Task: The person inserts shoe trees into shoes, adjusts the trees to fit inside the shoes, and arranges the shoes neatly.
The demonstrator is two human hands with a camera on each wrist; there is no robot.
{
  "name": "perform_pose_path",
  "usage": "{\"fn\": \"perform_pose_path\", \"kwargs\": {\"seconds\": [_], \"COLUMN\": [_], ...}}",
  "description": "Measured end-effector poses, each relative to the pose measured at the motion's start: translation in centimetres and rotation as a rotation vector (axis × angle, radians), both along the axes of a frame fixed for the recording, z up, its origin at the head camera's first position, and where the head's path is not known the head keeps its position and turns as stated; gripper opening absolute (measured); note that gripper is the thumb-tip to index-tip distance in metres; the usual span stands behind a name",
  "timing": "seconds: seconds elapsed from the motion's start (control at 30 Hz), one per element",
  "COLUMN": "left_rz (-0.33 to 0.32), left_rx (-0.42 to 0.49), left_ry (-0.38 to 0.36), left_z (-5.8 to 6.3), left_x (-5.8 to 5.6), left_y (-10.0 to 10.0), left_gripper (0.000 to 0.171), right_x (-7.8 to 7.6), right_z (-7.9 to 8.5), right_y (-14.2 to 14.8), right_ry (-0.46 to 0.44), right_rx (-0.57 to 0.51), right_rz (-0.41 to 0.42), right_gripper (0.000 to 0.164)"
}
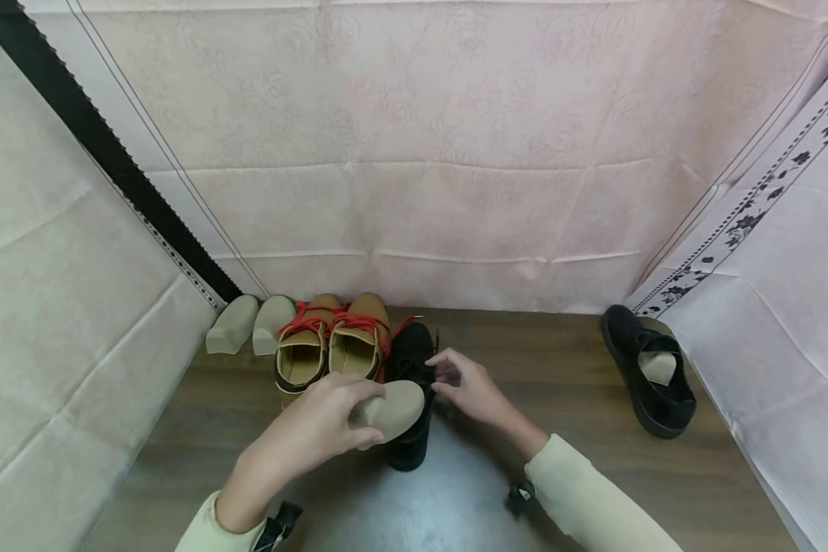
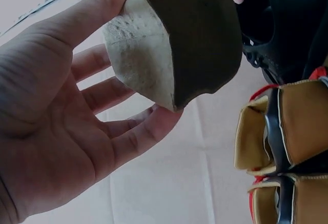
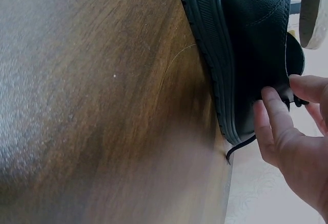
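Observation:
My left hand (image 1: pixel 331 414) grips a beige moulded shoe insert (image 1: pixel 402 410) between thumb and fingers. In the left wrist view, the insert (image 2: pixel 138 49) shows a pale outer face and a dark hollow side. Below it in the head view stands a black lace-up shoe (image 1: pixel 409 452), its opening partly covered by the insert. At that shoe's right side, my right hand (image 1: pixel 471 387) holds the upper near the laces. The right wrist view shows two fingers against the side of the black shoe (image 3: pixel 256 44), with the thumb by its top edge.
Left of the black shoe stand two tan shoes (image 1: pixel 367 307) with red laces. Two more beige inserts (image 1: pixel 233 326) lie beside them at the cloth wall. Far right, another black shoe (image 1: pixel 652 410) has an insert (image 1: pixel 658 368) inside. Patterned cloth (image 1: pixel 455 207) surrounds the wooden floor (image 1: pixel 538 345).

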State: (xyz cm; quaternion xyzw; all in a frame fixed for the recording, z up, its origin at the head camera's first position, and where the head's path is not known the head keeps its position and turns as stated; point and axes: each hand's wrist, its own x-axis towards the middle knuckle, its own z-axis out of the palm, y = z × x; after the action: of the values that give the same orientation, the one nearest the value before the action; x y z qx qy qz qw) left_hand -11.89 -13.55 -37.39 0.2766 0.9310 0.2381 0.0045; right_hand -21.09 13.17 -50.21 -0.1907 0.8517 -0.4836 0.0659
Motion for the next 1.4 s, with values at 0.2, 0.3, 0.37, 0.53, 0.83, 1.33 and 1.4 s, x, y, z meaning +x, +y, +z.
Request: {"fn": "perform_pose_path", "kwargs": {"seconds": [0.2,0.3,0.37,0.53,0.83,1.33,1.4], "left_rz": [-0.056,-0.062,-0.062,-0.052,-0.061,-0.125,-0.138], "left_rx": [0.010,0.002,-0.002,0.000,-0.022,0.000,0.008], "left_ry": [0.026,0.022,0.014,-0.022,0.002,0.045,0.024], "left_z": [-0.1,-0.1,-0.2,-0.4,-1.2,-2.5,-2.5], "left_x": [-0.4,-0.4,-0.5,-0.7,-1.4,-2.5,-2.7], "left_y": [0.6,0.9,1.1,1.5,1.9,1.8,1.7], "left_gripper": [0.045,0.044,0.044,0.044,0.044,0.050,0.052], "right_x": [0.1,0.0,0.0,0.0,0.0,0.2,0.2], "right_z": [0.1,0.1,0.0,-0.1,-0.1,0.0,0.1], "right_y": [0.0,0.0,0.0,0.1,0.1,0.0,0.0], "right_ry": [0.013,0.023,0.026,0.026,0.026,0.024,0.015], "right_rx": [-0.008,-0.014,-0.012,-0.004,-0.004,-0.011,-0.008], "right_rz": [0.002,0.010,0.012,0.012,0.015,0.007,0.005], "right_gripper": [0.036,0.036,0.036,0.036,0.035,0.036,0.036]}}
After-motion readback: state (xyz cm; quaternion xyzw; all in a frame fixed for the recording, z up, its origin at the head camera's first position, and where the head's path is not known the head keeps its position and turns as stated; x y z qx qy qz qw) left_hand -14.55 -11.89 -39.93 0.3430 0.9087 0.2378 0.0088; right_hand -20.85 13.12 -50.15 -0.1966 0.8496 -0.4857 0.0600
